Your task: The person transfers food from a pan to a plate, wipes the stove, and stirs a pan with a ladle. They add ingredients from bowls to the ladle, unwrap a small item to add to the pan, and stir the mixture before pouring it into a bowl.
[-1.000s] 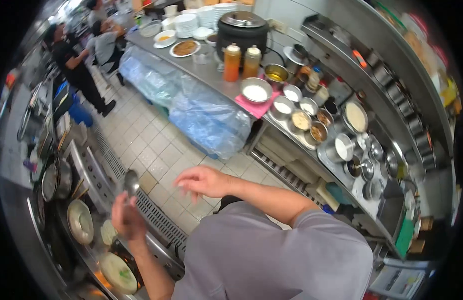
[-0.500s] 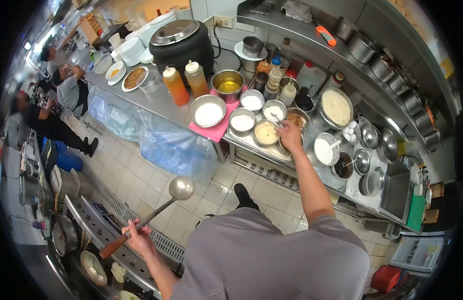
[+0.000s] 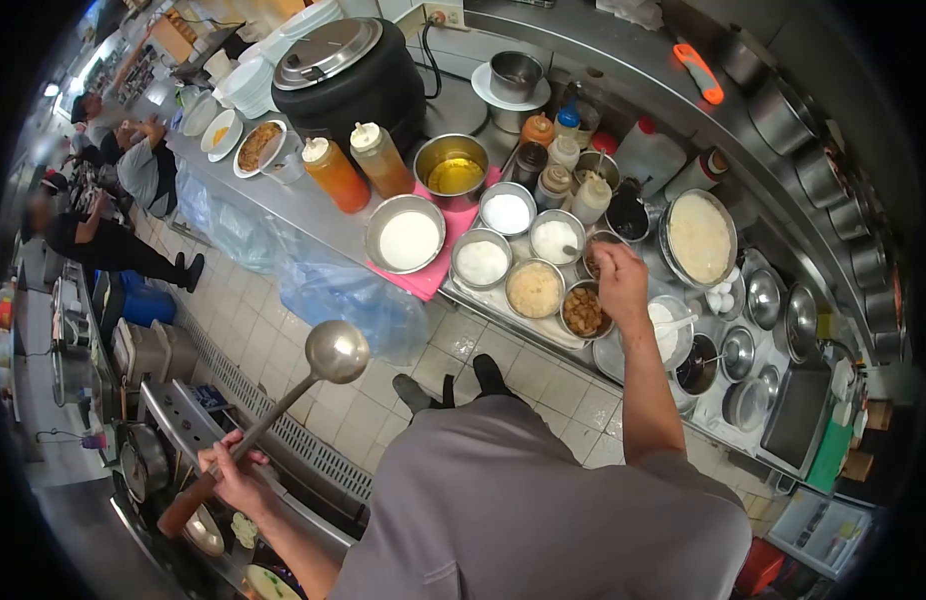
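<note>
Ladle (image 3: pixel 335 352) in left hand (image 3: pixel 238 478), fingers wrapped tight round its wooden handle. Long axis points cup-first toward brown-filled bowl (image 3: pixel 583 312), with the cup well apart from it over floor tiles (image 3: pixel 368 412). Right hand (image 3: pixel 619 280) is nearer, just beyond that bowl, fingers bunched narrow at small spoon (image 3: pixel 573 250); grip unclear.

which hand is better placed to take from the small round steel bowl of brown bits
Right. The right hand hovers just above the small round steel bowl of brown bits, fingers pointing down. The left hand is far from it, gripping the long steel ladle with a wooden handle.
</note>
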Motion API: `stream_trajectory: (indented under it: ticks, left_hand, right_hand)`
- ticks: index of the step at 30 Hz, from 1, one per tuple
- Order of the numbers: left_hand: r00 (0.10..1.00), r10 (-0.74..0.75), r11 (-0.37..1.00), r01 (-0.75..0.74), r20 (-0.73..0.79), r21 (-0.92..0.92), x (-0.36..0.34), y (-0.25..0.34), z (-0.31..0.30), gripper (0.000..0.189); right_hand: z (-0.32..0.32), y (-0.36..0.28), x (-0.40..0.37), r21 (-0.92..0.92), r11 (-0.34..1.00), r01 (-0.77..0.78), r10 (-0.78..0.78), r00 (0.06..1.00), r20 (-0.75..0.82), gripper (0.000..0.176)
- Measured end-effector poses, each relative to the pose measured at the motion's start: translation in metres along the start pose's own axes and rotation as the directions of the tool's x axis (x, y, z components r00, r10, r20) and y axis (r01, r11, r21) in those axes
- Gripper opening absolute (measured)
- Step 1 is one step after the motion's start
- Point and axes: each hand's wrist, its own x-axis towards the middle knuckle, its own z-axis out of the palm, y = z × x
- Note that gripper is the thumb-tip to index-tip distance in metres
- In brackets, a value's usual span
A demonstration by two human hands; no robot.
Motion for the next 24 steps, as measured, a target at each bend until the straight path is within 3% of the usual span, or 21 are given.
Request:
stream_trajectory:
  ticks: [2, 3, 5, 7, 8, 9, 10, 11, 15, 17, 24]
  left_hand:
    - [0.999, 0.014, 0.999, -0.012, 0.046, -0.042, 0.009, 0.003, 0.009, 0.025]
    - [0.993, 0.054, 0.992, -0.042, 0.1, -0.12, 0.011, 0.004, 0.017, 0.025]
    - [0.974, 0.105, 0.979, -0.067, 0.198, -0.192, 0.018, 0.008, 0.032, 0.031]
    - [0.965, 0.131, 0.971, -0.079, 0.227, -0.224, 0.019, 0.015, 0.054, 0.032]
    - [0.956, 0.151, 0.963, -0.085, 0.252, -0.255, 0.022, 0.017, 0.062, 0.032]
    - [0.938, 0.183, 0.95, -0.092, 0.293, -0.297, 0.025, 0.016, 0.066, 0.029]
    - [0.938, 0.184, 0.95, -0.092, 0.295, -0.299, 0.027, 0.017, 0.073, 0.029]
    - [0.932, 0.189, 0.942, -0.084, 0.308, -0.325, 0.026, 0.018, 0.08, 0.029]
    - [0.91, 0.217, 0.926, -0.077, 0.354, -0.37, 0.028, 0.017, 0.097, 0.03]
    - [0.91, 0.209, 0.924, -0.065, 0.358, -0.376, 0.029, 0.015, 0.102, 0.03]
    - [0.925, 0.155, 0.921, -0.009, 0.347, -0.389, 0.03, 0.011, 0.11, 0.031]
  right_hand:
    - [0.014, -0.013, 0.011, 0.352, 0.907, -0.232, 0.295, 0.945, -0.138, 0.016]
    - [0.03, -0.016, 0.019, 0.354, 0.906, -0.231, 0.295, 0.945, -0.139, 0.016]
    - [0.08, -0.007, 0.041, 0.295, 0.954, -0.061, 0.146, 0.95, -0.277, 0.017]
    - [0.128, 0.018, 0.057, -0.019, 1.0, 0.006, -0.012, 0.943, -0.334, 0.018]
    - [0.15, 0.035, 0.059, -0.018, 1.0, 0.002, -0.008, 0.941, -0.339, 0.018]
    - [0.172, 0.053, 0.062, 0.104, 0.958, -0.266, 0.286, 0.904, -0.317, 0.019]
    - [0.195, 0.073, 0.064, 0.212, 0.832, -0.512, 0.553, 0.792, -0.258, 0.02]
    - [0.219, 0.098, 0.065, 0.386, 0.704, -0.597, 0.693, 0.697, -0.185, 0.019]
    - [0.17, 0.051, 0.065, 0.337, 0.735, -0.588, 0.639, 0.767, -0.057, 0.017]
    - [0.143, 0.03, 0.068, 0.578, 0.459, -0.675, 0.732, 0.656, 0.185, 0.019]
    - [0.129, 0.049, 0.062, 0.71, 0.407, -0.575, 0.704, 0.692, 0.157, 0.017]
